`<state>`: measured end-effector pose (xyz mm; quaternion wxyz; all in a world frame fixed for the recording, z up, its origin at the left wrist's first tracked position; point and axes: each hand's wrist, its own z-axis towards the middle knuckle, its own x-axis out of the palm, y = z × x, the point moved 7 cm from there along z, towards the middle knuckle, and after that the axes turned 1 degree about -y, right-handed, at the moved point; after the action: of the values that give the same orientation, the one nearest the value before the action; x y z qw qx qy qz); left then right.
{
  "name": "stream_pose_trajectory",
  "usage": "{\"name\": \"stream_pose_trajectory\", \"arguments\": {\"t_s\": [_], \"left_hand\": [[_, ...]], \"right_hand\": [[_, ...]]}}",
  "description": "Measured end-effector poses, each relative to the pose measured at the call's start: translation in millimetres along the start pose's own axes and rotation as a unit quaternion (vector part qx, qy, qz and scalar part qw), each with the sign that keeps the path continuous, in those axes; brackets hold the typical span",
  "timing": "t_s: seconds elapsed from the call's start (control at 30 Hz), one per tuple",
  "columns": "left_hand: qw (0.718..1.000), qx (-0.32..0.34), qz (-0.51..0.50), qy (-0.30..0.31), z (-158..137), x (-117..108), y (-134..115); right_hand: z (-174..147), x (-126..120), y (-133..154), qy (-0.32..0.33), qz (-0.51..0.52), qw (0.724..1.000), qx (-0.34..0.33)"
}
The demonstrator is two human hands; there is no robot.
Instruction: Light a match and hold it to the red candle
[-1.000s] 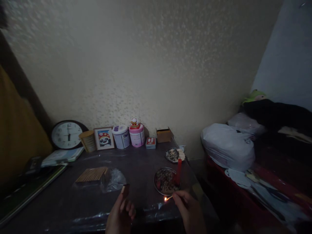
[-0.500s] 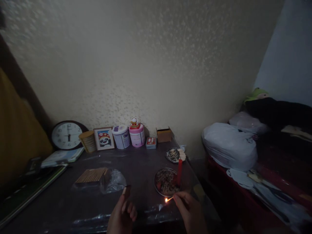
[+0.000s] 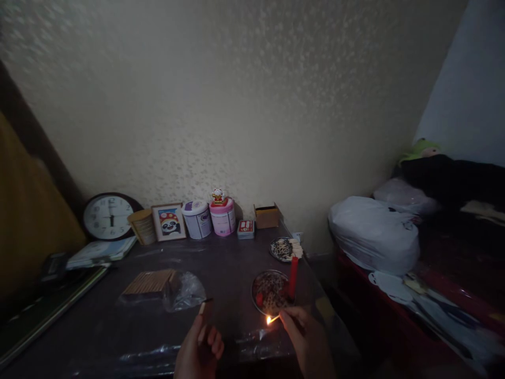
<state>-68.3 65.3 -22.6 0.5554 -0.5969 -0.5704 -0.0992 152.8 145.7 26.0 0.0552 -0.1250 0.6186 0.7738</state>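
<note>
Lit match (image 3: 273,318) — pinched at its tail by the right hand (image 3: 305,337), flame end pointing left, away from the fingers, just off the near rim of the metal dish (image 3: 260,305). Red candle (image 3: 293,277) stands upright at that dish's right side, near the table's right edge (image 3: 315,295). Matchbox (image 3: 202,308) — gripped by the left hand (image 3: 200,350), held clear of the flame. Open tabletop lies left, between the hands and the plastic-wrapped stick bundle (image 3: 152,282).

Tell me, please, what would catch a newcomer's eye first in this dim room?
The small orange flame of the lit matchstick pinched in the right hand, low at the dark table's near edge. Just behind it, an upright red candle stands on a round patterned metal plate. The left hand holds a small matchbox.
</note>
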Motion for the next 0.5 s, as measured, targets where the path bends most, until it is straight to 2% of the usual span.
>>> {"name": "stream_pose_trajectory", "arguments": {"t_s": [0.1, 0.5], "left_hand": [[1.000, 0.013, -0.003, 0.001, -1.5, 1.0, -2.4], [1.000, -0.015, -0.005, -0.012, -1.0, -1.3, -1.0]], "right_hand": [[0.7, -0.8, 2.8, -0.014, -0.002, 1.000, -0.005], [4.4, 6.4, 4.2, -0.013, -0.002, 1.000, 0.024]]}}
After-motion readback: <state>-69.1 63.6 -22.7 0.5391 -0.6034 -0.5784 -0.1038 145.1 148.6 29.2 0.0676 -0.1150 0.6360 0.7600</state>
